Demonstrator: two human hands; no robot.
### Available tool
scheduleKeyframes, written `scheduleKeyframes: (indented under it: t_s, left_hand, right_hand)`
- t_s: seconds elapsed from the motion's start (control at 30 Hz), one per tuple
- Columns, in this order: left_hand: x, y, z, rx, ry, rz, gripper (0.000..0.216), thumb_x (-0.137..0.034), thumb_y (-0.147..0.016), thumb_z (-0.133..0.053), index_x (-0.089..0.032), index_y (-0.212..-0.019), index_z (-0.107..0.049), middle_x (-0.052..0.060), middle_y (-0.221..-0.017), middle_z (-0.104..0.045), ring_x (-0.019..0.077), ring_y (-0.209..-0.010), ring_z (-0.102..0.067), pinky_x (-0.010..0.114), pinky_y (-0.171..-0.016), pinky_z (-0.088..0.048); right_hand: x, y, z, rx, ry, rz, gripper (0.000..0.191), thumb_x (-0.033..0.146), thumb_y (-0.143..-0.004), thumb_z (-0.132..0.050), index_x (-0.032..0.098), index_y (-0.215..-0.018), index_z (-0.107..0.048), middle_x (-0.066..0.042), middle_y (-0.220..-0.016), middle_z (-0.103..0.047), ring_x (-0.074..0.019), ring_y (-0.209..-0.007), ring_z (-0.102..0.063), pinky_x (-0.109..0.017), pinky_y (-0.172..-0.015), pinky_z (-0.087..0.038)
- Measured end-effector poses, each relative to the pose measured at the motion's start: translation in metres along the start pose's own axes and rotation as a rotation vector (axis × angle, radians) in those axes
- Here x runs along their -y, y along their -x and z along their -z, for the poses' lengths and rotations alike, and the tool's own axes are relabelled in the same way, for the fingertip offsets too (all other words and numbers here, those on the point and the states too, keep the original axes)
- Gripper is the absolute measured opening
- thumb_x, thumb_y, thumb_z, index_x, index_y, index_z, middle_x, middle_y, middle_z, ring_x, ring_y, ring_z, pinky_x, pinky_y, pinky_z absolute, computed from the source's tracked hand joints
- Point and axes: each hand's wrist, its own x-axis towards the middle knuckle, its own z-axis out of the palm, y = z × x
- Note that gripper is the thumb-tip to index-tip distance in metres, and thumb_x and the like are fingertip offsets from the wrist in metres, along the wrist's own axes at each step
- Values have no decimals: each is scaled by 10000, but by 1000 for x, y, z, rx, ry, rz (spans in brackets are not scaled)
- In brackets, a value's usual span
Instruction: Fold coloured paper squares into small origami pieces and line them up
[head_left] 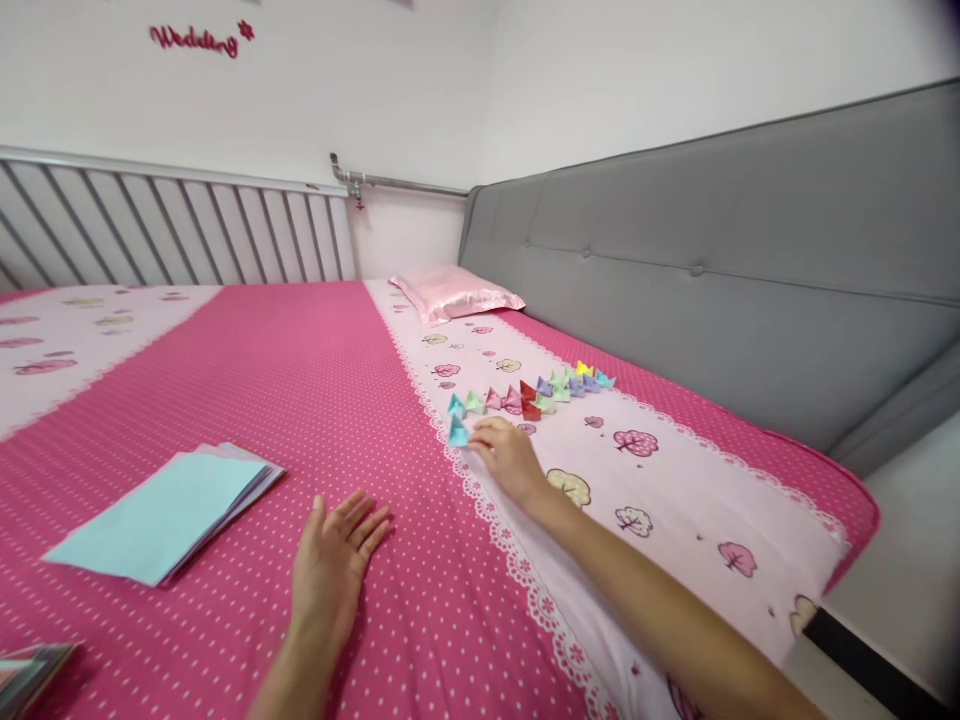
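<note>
A small light-blue folded paper piece (458,432) sits on the pale tree-printed band of the bedspread (592,500), close to its scalloped white lace-patterned border (487,510). The right hand (514,460) reaches it with a narrow grip, thumb and fingertips together at its right edge; whether they pinch it or only touch it, I cannot tell. Just beyond it begins a cluster of folded paper pieces (512,400) in blue, green, pink, red, purple and yellow, set close together in uneven lines running toward the headboard. Those look finished and placed; the light-blue one seems nearly so, standing at the near end, level with none beside it but the hand. The left hand (337,545) is empty and spread, palm up, on the dotted hot-pink cloth (300,370). Beyond it lies a stack of flat light-blue-topped paper sheets (161,520), apparently unused, and another pile of paper (34,670) is cut off at the lower left corner. Open room lies on the hot-pink cloth between stack and cluster, and on the band nearer the person. The padded grey headboard (712,270) bounds the far right, the pink satin pillow (456,292) the far end; the mattress edge (874,515) drops away at right.
</note>
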Motion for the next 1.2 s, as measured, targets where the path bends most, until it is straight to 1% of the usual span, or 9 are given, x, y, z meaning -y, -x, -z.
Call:
scheduleKeyframes:
  t_s: [0.03,0.17,0.33,0.5,0.8,0.97,1.03,1.13,1.2]
  left_hand:
    - [1,0,0,6,-25,-4,457,-442,-847,-380,-83,-1090,-524,170,-1082,-574,239,-897,-613,375,-770,-518]
    - [3,-1,1,8,-68,-19,405,-403,-856,-374,-75,-1010,-555,142,-954,-605,201,-749,-628,349,-678,-535]
    - [4,-2,3,6,-68,-22,372,-383,-856,-388,-78,-961,-573,134,-914,-610,185,-707,-629,331,-654,-537]
    - [3,0,3,-14,-47,-12,369,-391,-838,-433,-76,-946,-591,128,-885,-612,179,-674,-627,316,-624,-534]
    - [3,0,3,-18,-88,-15,361,-380,-854,-401,-78,-951,-572,129,-887,-614,180,-685,-626,319,-634,-536]
    - [3,0,3,-16,-81,-12,346,-370,-853,-406,-81,-945,-572,122,-878,-615,175,-679,-625,315,-638,-535]
    - [3,0,4,-10,-69,-12,340,-367,-851,-409,-83,-931,-578,118,-861,-616,171,-667,-623,314,-634,-534]
    - [4,-1,4,-11,-54,-13,341,-375,-850,-412,-85,-917,-578,113,-847,-615,164,-656,-620,304,-628,-529]
    - [4,-1,5,-16,-45,-13,340,-379,-856,-403,-88,-908,-571,104,-824,-611,157,-641,-615,292,-614,-523]
  right_hand:
    - [-16,-4,6,35,106,-26,150,147,-815,-552,181,-826,-698,-40,-975,-653,-133,-899,-593,-236,-842,-437]
    - [-70,-21,18,49,225,-109,215,82,-816,-486,127,-824,-695,-102,-969,-649,-183,-913,-585,-283,-822,-429]
    - [-103,-35,14,90,311,-172,221,41,-776,-485,116,-767,-693,-111,-923,-655,-191,-894,-587,-266,-776,-421]
    - [-109,-42,5,108,340,-178,218,65,-782,-487,139,-757,-691,-89,-910,-662,-175,-879,-589,-237,-740,-422]
    - [-118,-42,-7,118,346,-187,198,82,-769,-511,148,-789,-696,-69,-867,-673,-165,-826,-599,-232,-728,-422]
    - [-113,-35,4,48,361,-229,351,43,-733,-512,204,-1003,-667,-72,-991,-659,-178,-869,-603,-240,-717,-420]
    - [-109,-32,12,-7,374,-272,379,64,-750,-492,230,-1056,-641,-62,-986,-666,-185,-868,-605,-251,-692,-421]
    - [-100,-30,22,-77,389,-348,294,185,-801,-482,254,-1037,-644,-42,-904,-694,-196,-835,-615,-268,-646,-419]
    - [-91,-29,25,-93,390,-371,226,292,-807,-497,259,-939,-677,-40,-862,-702,-204,-815,-619,-275,-627,-415]
